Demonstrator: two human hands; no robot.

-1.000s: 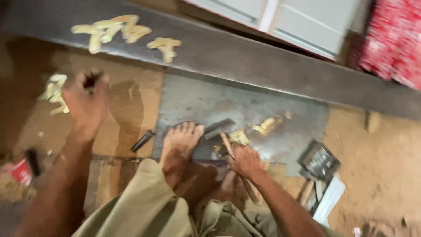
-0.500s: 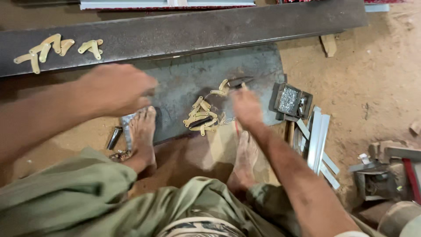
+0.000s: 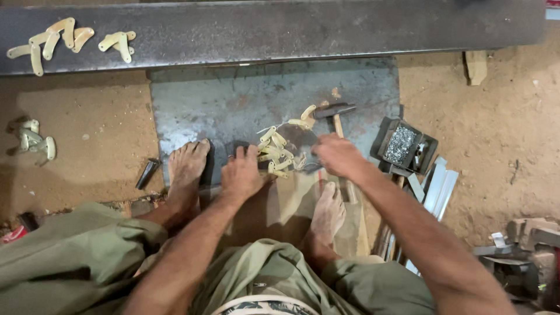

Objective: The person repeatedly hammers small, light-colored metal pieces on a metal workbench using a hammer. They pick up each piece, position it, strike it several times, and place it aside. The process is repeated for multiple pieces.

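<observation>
Two bare hands work over a steel plate: the right hand closes its grip on a hammer, while the left hand, raised half a second earlier, now rests flat, fingers spread, at nine o'clock of the pale handle pieces.

One open box and a scrap of red packaging, no labels, signs or screens.
A small dark rectangular box sits at three o'clock on the sandy floor, tilted, open-topped and filled with small silvery bits. At eight o'clock, by the frame's edge, a red wrapper peeks out, mostly hidden.
</observation>
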